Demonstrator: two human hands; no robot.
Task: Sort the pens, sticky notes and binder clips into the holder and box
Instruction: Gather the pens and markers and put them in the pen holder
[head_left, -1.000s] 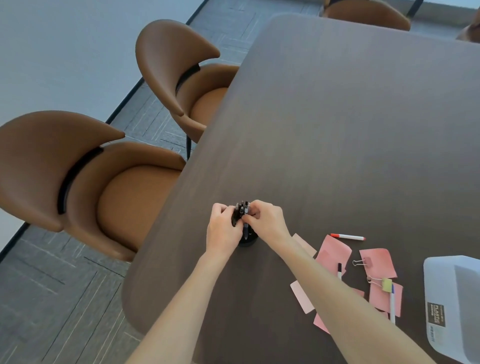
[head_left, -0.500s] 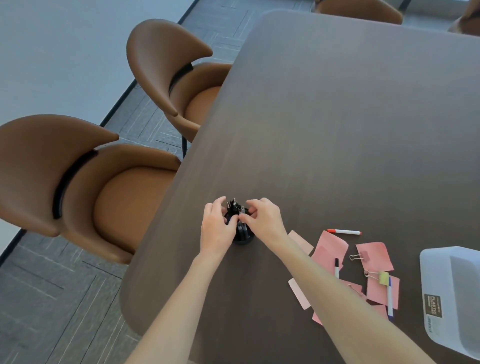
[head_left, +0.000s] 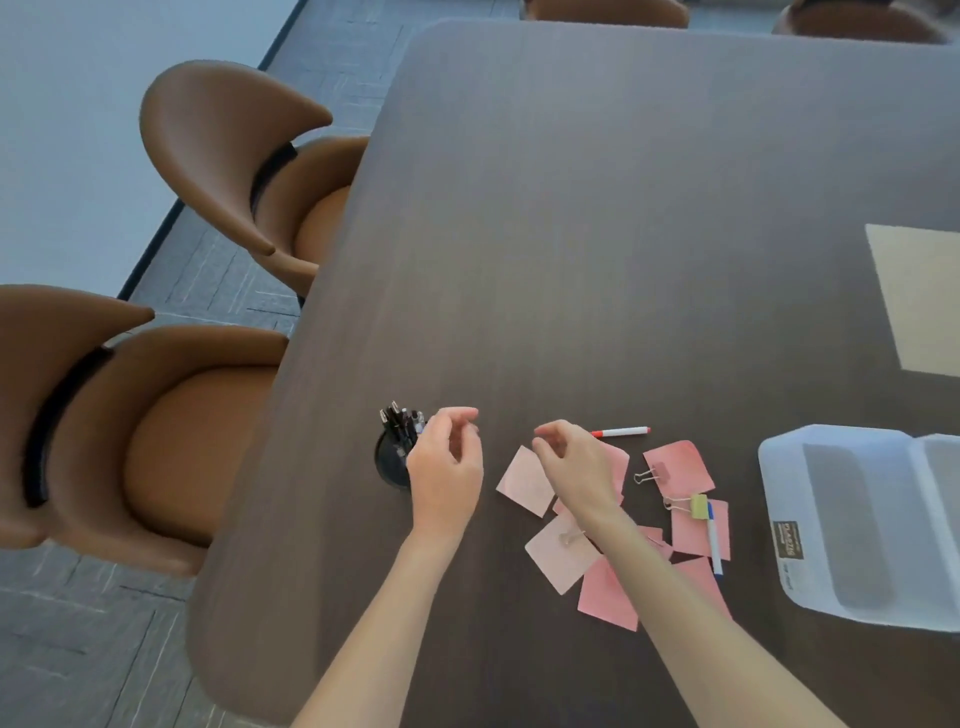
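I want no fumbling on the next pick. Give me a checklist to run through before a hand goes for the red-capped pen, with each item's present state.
1. Right hand empty: ok, fingers loosely curled around nothing.
2. Left hand empty: ok, it sits beside the holder, holding nothing.
3. Red-capped pen reachable: ok, it lies flat on the table, just beyond the right hand, nothing on it.
4. Room in the holder: cannot tell, several pens already stand in it.
5. Holder upright: ok.
6. Other pens left: not ok, a blue-capped pen lies on the pink notes; more may hide under the right forearm.
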